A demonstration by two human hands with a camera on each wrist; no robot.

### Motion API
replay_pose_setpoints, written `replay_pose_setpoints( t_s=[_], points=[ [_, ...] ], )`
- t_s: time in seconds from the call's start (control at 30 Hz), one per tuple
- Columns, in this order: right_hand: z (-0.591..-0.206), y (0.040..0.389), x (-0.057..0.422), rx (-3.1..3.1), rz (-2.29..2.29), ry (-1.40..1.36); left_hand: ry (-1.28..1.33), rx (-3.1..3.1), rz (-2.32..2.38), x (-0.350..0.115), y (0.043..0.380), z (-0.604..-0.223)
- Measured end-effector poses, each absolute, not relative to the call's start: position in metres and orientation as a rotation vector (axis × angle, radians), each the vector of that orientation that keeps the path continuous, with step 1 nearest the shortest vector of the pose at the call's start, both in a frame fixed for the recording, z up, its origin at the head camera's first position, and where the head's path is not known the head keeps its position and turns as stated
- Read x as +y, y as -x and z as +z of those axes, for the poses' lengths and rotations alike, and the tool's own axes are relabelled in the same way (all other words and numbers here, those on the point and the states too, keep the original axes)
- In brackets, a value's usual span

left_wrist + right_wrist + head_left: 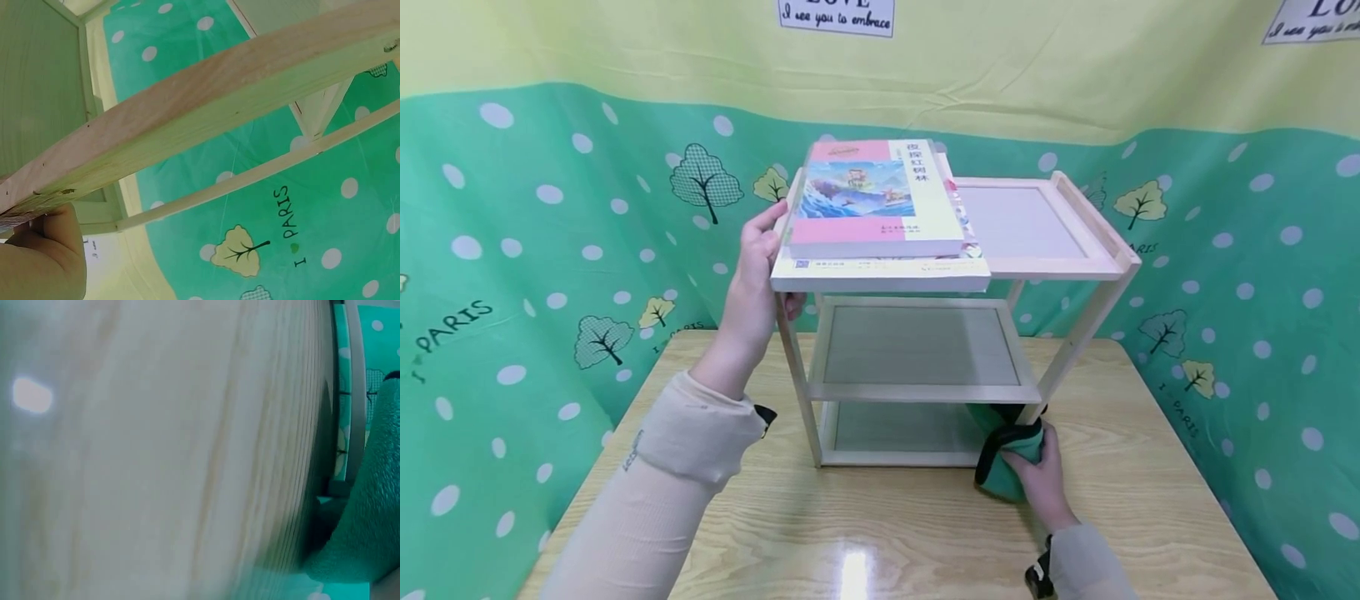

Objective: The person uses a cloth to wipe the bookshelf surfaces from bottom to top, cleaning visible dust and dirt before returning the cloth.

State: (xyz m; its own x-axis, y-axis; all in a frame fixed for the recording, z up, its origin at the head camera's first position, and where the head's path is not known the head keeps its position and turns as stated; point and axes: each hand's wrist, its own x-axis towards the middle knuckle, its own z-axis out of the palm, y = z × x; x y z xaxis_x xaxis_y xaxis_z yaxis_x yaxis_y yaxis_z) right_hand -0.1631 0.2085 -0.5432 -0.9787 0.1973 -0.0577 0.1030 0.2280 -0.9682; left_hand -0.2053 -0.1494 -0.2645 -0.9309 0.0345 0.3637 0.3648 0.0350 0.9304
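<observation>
A small three-tier wooden rack stands on the table. My left hand grips its upper left corner, beside the books. In the left wrist view, that hand is at the end of a wooden side post. On the left of the top shelf lies a book with a pink and white cover, on top of a larger book. Low at the front right post, my right hand holds a green cloth with black edging against the wood. The same cloth shows in the right wrist view.
The wood-grain table extends in front and to both sides of the rack. A green and yellow patterned curtain hangs behind and along both sides. The rack's middle shelf and bottom shelf sit under the books.
</observation>
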Motion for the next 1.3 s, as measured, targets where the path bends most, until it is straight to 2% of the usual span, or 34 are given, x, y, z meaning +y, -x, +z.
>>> replay_pose_setpoints(
  t_s=[0.47,1.3],
  points=[
    [-0.529,0.173,0.222,-2.476,1.905,0.302,0.388,-2.086,-1.976,-0.151,0.206,-0.266],
    [-0.502,0.19,0.226,-2.131,2.181,0.104,0.389,-2.098,-1.955,-0.151,0.208,-0.265]
  ],
)
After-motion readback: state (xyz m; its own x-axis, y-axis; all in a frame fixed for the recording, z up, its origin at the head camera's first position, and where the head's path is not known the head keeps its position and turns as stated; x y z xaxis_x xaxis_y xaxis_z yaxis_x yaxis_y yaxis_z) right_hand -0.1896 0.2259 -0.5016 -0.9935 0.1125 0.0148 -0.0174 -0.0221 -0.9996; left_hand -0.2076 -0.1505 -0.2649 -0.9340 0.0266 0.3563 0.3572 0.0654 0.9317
